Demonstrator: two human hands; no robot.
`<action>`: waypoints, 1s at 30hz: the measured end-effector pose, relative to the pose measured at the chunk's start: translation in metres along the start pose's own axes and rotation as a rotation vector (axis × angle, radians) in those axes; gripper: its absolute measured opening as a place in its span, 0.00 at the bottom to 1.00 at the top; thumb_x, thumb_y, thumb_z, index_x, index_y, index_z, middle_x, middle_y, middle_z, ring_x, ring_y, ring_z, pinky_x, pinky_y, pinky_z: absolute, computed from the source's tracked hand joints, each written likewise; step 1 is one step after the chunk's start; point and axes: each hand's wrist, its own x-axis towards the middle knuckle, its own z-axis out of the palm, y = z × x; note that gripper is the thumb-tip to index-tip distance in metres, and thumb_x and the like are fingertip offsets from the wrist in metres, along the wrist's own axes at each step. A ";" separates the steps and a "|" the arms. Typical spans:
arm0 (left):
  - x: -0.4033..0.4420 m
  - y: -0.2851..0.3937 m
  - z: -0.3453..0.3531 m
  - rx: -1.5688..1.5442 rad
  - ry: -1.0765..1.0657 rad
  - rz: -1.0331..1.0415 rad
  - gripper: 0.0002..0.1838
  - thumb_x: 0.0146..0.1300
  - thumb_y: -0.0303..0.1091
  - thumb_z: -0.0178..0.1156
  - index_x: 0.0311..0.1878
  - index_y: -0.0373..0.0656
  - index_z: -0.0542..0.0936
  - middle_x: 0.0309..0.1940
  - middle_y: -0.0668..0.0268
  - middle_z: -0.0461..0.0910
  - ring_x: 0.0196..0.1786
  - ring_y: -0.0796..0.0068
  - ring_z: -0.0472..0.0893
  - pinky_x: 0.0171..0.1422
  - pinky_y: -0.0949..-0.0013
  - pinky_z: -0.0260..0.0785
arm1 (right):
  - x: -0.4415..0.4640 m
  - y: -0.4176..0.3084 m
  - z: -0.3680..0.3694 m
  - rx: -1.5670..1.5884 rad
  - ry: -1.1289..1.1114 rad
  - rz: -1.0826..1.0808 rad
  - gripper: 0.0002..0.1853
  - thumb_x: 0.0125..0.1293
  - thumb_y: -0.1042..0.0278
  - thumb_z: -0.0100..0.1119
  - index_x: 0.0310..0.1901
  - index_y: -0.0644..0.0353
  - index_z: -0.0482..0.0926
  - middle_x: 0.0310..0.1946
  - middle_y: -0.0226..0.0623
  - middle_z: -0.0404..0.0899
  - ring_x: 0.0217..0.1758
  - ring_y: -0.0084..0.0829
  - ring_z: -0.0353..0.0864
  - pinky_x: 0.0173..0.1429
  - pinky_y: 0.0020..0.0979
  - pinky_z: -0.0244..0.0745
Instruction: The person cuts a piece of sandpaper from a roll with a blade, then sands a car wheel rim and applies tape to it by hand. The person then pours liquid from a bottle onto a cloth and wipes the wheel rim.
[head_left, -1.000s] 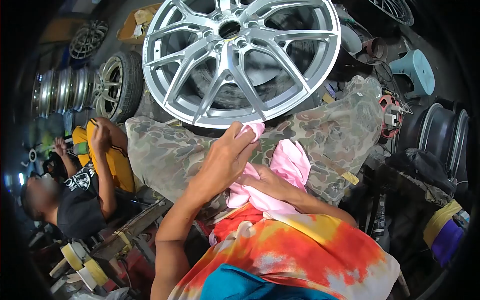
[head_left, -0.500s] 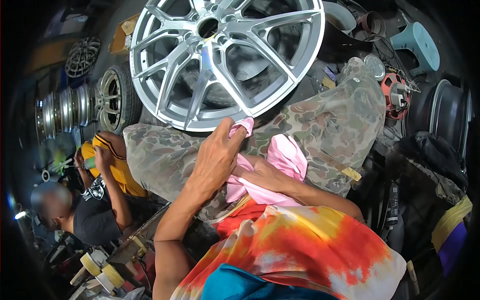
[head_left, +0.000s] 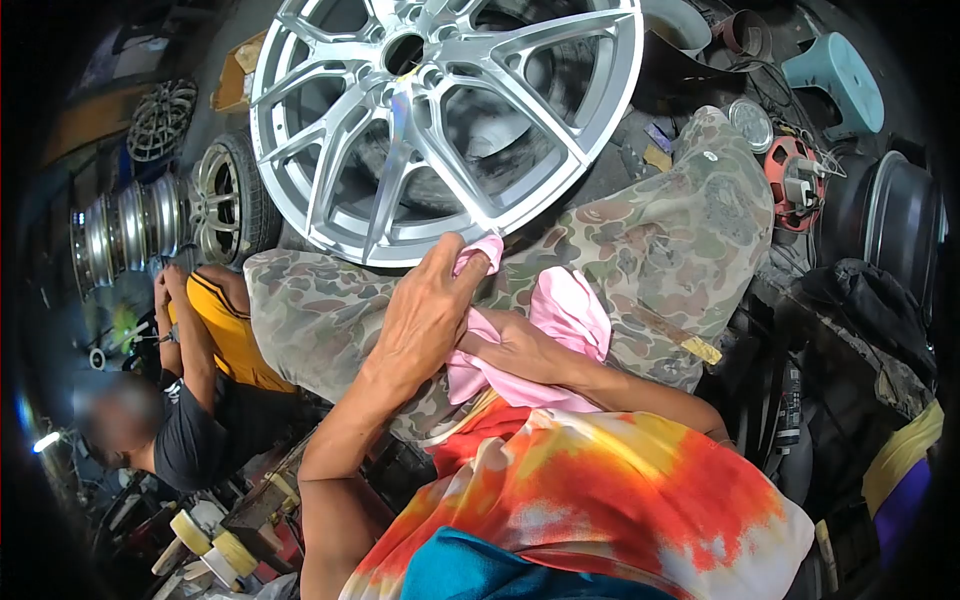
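Note:
A pink cloth (head_left: pixel 570 312) is bunched over my lap between both hands. My left hand (head_left: pixel 425 305) is closed, with a fold of the cloth wrapped at its fingertips near the wheel's lower edge. Just below it, my right hand (head_left: pixel 515 345) is closed on the hanging part of the same cloth; its fingertips are partly hidden behind the left hand. Above them, a silver multi-spoke wheel rim (head_left: pixel 425 110) faces up, its front edge close to my left fingers. Whether the cloth touches the rim I cannot tell.
Camouflage trousers (head_left: pixel 660 240) cover my spread legs. At left a co-worker in a dark shirt (head_left: pixel 190 445) sits near a tyred wheel (head_left: pixel 235 195) and stacked rims (head_left: pixel 130 230). A blue stool (head_left: pixel 838 80), red cable reel (head_left: pixel 790 185) and dark wheel (head_left: pixel 895 225) stand at right.
My hands and the cloth keep nearly the same place. The view has shifted slightly. At left, the co-worker's hands have moved up toward the stacked rims, and the green object there no longer shows.

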 end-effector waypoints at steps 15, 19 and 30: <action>0.004 0.003 -0.001 -0.009 0.033 0.034 0.22 0.57 0.19 0.60 0.58 0.36 0.78 0.45 0.51 0.70 0.49 0.47 0.80 0.47 0.50 0.76 | 0.001 -0.001 0.000 0.019 -0.007 -0.004 0.25 0.78 0.51 0.58 0.64 0.65 0.78 0.59 0.54 0.85 0.66 0.47 0.83 0.70 0.43 0.73; 0.000 0.000 0.001 -0.001 0.000 0.016 0.22 0.57 0.19 0.60 0.57 0.36 0.78 0.45 0.51 0.70 0.48 0.47 0.80 0.46 0.50 0.75 | 0.000 -0.002 -0.001 -0.007 -0.016 0.046 0.25 0.79 0.52 0.57 0.64 0.65 0.78 0.59 0.54 0.85 0.66 0.45 0.83 0.70 0.43 0.73; 0.001 0.000 0.002 -0.017 0.037 0.026 0.21 0.57 0.19 0.60 0.56 0.36 0.78 0.45 0.51 0.70 0.47 0.47 0.80 0.46 0.49 0.76 | 0.000 -0.001 -0.001 -0.028 -0.011 -0.008 0.22 0.80 0.55 0.57 0.62 0.66 0.79 0.56 0.52 0.86 0.61 0.42 0.85 0.68 0.42 0.74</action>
